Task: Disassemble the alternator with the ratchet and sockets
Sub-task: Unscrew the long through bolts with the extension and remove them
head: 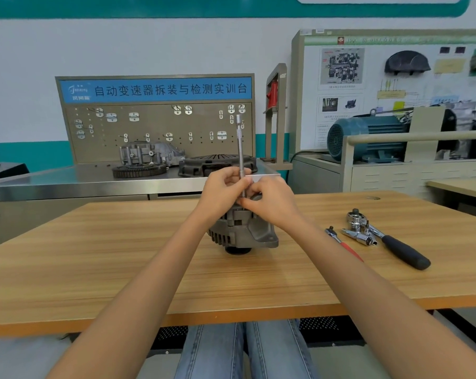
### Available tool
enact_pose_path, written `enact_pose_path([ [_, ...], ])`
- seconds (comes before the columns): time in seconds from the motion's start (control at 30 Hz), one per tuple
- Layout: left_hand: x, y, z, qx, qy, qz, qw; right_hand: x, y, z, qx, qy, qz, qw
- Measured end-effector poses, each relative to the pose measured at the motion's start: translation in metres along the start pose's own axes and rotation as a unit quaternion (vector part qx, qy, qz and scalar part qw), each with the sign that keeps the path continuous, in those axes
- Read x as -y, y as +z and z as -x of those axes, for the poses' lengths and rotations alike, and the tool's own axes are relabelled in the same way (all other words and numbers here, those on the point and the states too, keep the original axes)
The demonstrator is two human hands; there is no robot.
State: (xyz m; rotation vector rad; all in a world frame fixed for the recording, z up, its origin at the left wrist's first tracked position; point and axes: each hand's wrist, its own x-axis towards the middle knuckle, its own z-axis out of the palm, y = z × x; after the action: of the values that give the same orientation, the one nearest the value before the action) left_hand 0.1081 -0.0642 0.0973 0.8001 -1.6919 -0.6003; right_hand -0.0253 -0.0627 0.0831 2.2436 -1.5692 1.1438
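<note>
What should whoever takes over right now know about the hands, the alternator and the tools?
Left hand: grips the upright extension bar, lower end on top of the alternator.
Right hand: fingers curled at the bar's base on the alternator.
Alternator: mid-table, looks fully assembled.
Ratchet, loose sockets and a red-handled driver: on the table to the right.
Done: bar set in place. Left: fit ratchet, loosen fasteners, split the housing.

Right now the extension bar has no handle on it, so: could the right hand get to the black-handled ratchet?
Probably yes: the black-handled ratchet lies uncovered on the table, on the right hand's side, but that hand must first leave the alternator.
</note>
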Motion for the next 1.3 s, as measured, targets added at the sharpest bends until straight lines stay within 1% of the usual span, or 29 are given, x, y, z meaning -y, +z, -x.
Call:
enact_pose_path([
  [0.1,0.002,0.002,-0.001,-0.019,-0.016,0.019,1.0,0.0,0.0,0.0,-0.003,0.001,0.0,1.0],
  [0.23,0.0,0.004,-0.004,-0.038,-0.034,-0.002,0.999,0.001,-0.001,0.001,-0.009,-0.003,-0.002,1.0],
  [0.4,0.001,0.004,-0.002,-0.034,-0.022,0.001,0.999,0.002,-0.002,0.002,-0.009,-0.006,0.012,1.0],
  [0.5,0.004,0.006,0.002,-0.013,-0.017,0.033,0.999,0.002,-0.002,0.002,-0.007,-0.008,0.022,1.0],
  [0.6,0.006,0.006,0.004,0.002,-0.008,0.039,0.999,0.003,-0.003,0.002,-0.003,-0.005,0.026,1.0],
  [0.93,0.01,0.006,0.006,-0.001,0.005,0.057,0.998,0.003,-0.002,0.004,-0.015,-0.005,0.016,1.0],
  [1.17,0.012,0.01,0.006,-0.051,0.018,0.007,0.999,0.006,-0.002,0.005,-0.026,0.0,0.007,1.0],
  [1.3,0.016,0.016,0.009,-0.1,0.023,-0.011,0.995,0.006,-0.004,0.004,-0.016,-0.001,0.015,1.0],
])
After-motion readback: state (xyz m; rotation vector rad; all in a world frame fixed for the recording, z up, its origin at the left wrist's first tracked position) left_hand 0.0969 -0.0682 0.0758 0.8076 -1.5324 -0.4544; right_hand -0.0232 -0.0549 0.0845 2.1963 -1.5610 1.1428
